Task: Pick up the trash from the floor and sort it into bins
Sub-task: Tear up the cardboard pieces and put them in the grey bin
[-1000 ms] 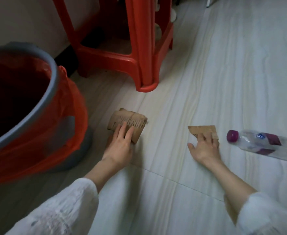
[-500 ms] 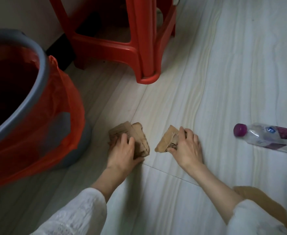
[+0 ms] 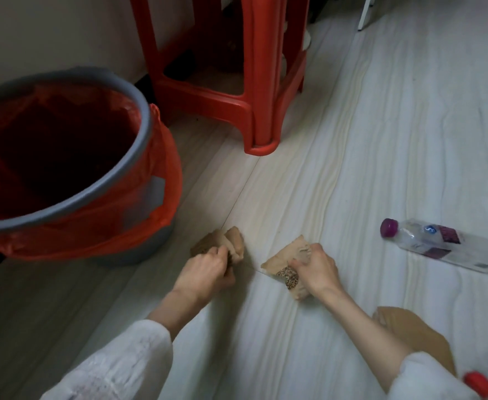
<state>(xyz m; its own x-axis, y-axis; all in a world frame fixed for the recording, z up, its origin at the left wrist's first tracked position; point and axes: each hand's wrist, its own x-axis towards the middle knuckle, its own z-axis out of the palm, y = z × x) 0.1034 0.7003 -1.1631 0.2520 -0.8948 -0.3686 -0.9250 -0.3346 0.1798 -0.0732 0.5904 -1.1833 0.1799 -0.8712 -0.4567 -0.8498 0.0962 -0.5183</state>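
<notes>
Left hand (image 3: 208,267) curled tight round a crumpled cardboard scrap (image 3: 231,243), right hand (image 3: 317,269) clenched on a second torn piece (image 3: 286,264), both low over the floor, evidently gathered for the red-lined bin (image 3: 138,116) just beside the left. Still lying loose (sorting barely begun, by the look of it): a clear plastic bottle (image 3: 444,246) with a purple cap, more brown cardboard (image 3: 413,333) and a red-capped bottle (image 3: 485,385) near the right sleeve. Pale wood-grain floor (image 3: 352,168), red plastic stool (image 3: 254,90) against the wall behind.

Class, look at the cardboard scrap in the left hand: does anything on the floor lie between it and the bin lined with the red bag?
Nothing visible does. The left hand grips the cardboard scrap beside the bin, with only bare floor between them.
</notes>
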